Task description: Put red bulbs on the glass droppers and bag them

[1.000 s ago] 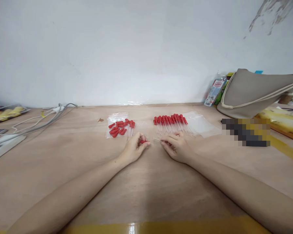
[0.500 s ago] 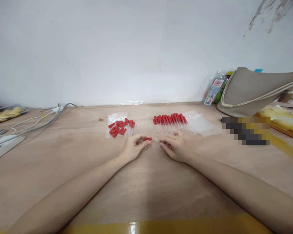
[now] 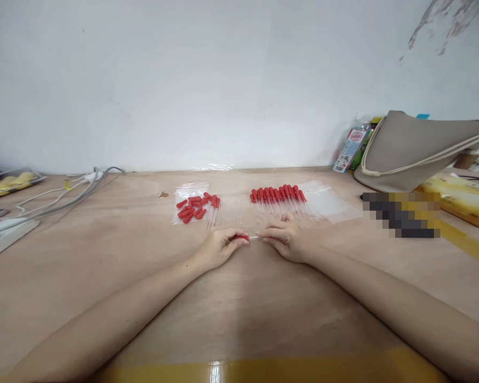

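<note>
Plywood tabletop point(image 3: 239, 314) fills lower frame beneath white painted wall point(image 3: 207, 80); left hand point(image 3: 219, 248) pinches red rubber bulb point(image 3: 242, 237), right hand point(image 3: 290, 242) pinches clear thin tube point(image 3: 254, 237).

The worktop point(image 3: 239, 308) in front of me is bare light wood, with yellow tape point(image 3: 263, 368) along its near edge. Toward the rear centre lie, from left to right: a clear bag of red bulbs point(image 3: 190, 209), loose glass tubes point(image 3: 227, 214), a row of red-capped droppers point(image 3: 279, 201) and a flat clear bag point(image 3: 329, 205). At the left edge: a white power strip point(image 3: 8, 236) and grey cables point(image 3: 64, 198). At the right rear: a beige bag point(image 3: 415, 151) and a yellow packet point(image 3: 463, 201).
</note>
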The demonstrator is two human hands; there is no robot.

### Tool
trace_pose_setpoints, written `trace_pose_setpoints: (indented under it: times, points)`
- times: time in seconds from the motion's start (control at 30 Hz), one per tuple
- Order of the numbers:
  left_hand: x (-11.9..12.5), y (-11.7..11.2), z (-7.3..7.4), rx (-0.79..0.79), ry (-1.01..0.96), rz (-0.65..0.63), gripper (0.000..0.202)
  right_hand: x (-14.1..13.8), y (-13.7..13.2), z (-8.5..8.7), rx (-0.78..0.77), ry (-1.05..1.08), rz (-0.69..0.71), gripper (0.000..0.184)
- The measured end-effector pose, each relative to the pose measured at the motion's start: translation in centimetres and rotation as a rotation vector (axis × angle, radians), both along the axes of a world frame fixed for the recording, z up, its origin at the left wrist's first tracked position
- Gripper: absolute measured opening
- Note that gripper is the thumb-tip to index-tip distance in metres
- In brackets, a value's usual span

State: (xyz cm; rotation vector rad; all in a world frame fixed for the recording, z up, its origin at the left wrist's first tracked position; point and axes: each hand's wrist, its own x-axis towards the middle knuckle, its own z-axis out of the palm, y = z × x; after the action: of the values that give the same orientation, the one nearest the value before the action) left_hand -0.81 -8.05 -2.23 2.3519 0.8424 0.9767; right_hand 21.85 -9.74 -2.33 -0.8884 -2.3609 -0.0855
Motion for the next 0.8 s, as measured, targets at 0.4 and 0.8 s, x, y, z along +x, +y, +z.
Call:
trace_pose_setpoints:
  times: [0.4,0.8]
  points:
    - [0.0,-0.2,0.2,0.142,0.127,-0.005,0.016,-1.6,-1.1,0.4,0.006,-0.115,-0.13,0.026]
    - [-0.4,0.8,0.3,0.078,0.141,0.016,0.017,-2.2,-0.7,1.3,-0.121,-0.157,-0.156,0.024]
